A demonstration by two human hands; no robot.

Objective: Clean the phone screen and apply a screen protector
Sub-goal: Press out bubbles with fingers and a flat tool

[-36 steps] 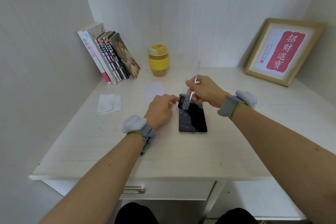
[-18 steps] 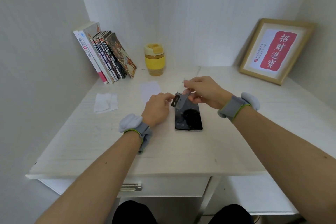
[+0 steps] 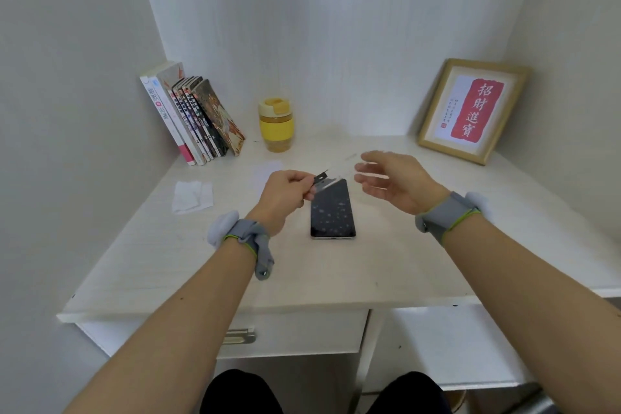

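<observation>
The phone (image 3: 332, 212) lies flat in the middle of the desk (image 3: 336, 272), its dark screen facing up and speckled. Just above its top end, my left hand (image 3: 284, 197) pinches the dark tab of the clear screen protector (image 3: 336, 171). The protector is held tilted in the air, slanting up and to the right. My right hand (image 3: 398, 183) hovers at the protector's far end with its fingers spread and straight. Whether those fingertips touch the film is blurred.
A white wipe (image 3: 192, 197) lies on the desk at the left, and a pale film sheet (image 3: 267, 170) behind my left hand. Leaning books (image 3: 191, 114), a yellow cup (image 3: 276, 124) and a framed picture (image 3: 473, 111) line the back. A drawer handle (image 3: 238, 336) sits below the front edge.
The right hand let go of the protector and moved off to the right with fingers spread. The left hand rose from the phone's top and took the tab.
</observation>
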